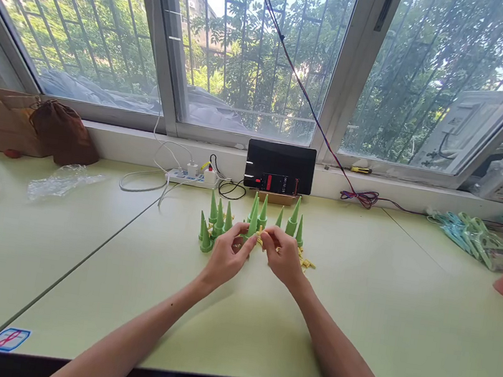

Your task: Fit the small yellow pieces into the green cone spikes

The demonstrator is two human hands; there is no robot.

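Observation:
My left hand (227,255) is closed, its thumb and fingers around the lower end of a green cone (253,221) that points upward. Close beside it, my right hand (286,258) pinches at the fingertips, where a small yellow piece (261,232) shows; its shape is too small to make out. More green cones stand upright on the table, several in a cluster on the left (218,224) and others on the right (293,220). Small yellow pieces (306,263) lie loose beyond and beside my right hand, partly hidden by it.
A tablet (281,155) leans at the window wall, with a phone (275,183) showing a timer before it. Left of them lies a power strip (187,177) with cables. A brown pouch (64,132) and plastic bag (63,180) are left; bagged scissor-like items (468,237) lie right.

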